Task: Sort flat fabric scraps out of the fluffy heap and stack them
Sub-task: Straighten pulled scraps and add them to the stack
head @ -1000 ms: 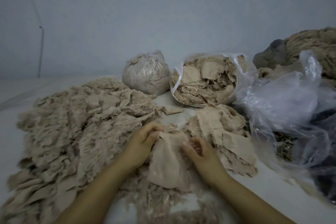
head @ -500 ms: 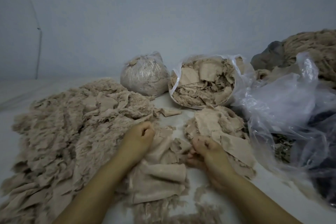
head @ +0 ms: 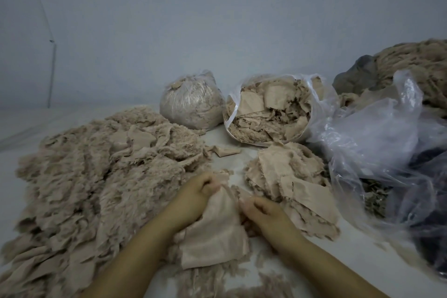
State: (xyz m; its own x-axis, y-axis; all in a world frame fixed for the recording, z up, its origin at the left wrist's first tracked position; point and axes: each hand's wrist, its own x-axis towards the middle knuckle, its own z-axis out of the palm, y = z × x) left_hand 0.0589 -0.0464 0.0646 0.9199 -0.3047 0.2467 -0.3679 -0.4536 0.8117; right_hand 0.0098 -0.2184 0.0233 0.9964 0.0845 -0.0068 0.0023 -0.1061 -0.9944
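The left hand (head: 198, 195) is curled into a fist around the top edge of a flat beige fabric scrap (head: 215, 230), which hangs down from it toward the near edge of the surface. The right hand (head: 262, 210) sits just beside the scrap's right edge with fingers bent inward; it seems to pinch that edge, though the view is soft there. Both forearms reach in from the near edge.

To the left, a big fluffy heap (head: 92, 176) of beige fur-like scraps covers the left side of the pale surface (head: 362, 261). To the right of the hands lies a low stack of flat scraps (head: 290, 176). 1 small scrap (head: 226, 151) lies alone between the heap and the stack.

Toward the far edge stand 2 plastic bags: a closed bag (head: 191, 104) of fluff and, touching its right side, an open bag (head: 271, 113) full of flat pieces. Crumpled clear plastic (head: 382, 143) fills the right side.
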